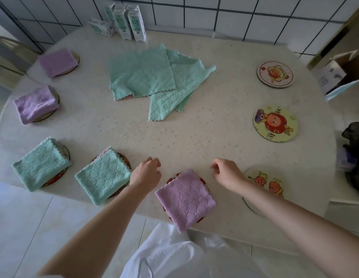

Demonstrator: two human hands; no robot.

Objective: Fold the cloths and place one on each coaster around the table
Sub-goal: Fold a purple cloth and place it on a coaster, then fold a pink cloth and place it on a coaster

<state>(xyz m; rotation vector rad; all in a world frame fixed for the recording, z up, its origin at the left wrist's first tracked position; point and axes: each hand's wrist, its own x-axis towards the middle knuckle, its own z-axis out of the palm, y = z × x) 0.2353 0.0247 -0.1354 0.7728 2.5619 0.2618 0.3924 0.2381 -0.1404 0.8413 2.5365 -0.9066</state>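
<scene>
Pale, flower-printed bench (194,137) set against a white tiled wall (234,15). Positions are given from the pile of unfolded green cloths (152,77), which lies spread at mid-bench.

Nearest the person, directly in front of the pile at the bench edge, the near purple cloth (186,199) is folded square on a red-rimmed coaster (170,180), with one corner overhanging the edge. The left hand (146,171) is just left of this cloth and the right hand (226,173) just right of it. On both, the fingers are loosely curled and grip nothing; contact with the bench cannot be told. The right forearm crosses a twin-figure coaster (262,181), which carries no cloth.

Front-left of the pile, the first folded green cloth (103,177) and the second folded green cloth (40,163) each lie on a dark coaster.

Left of the pile, the left purple cloth (35,105) and the far-left purple cloth (57,62) are folded, one per coaster.

Right of the pile, the red-figure coaster (275,123) and the pale-figure coaster (275,74) show their pictures in full.

Behind the pile, green-and-white cartons (126,21) stand at the wall.
</scene>
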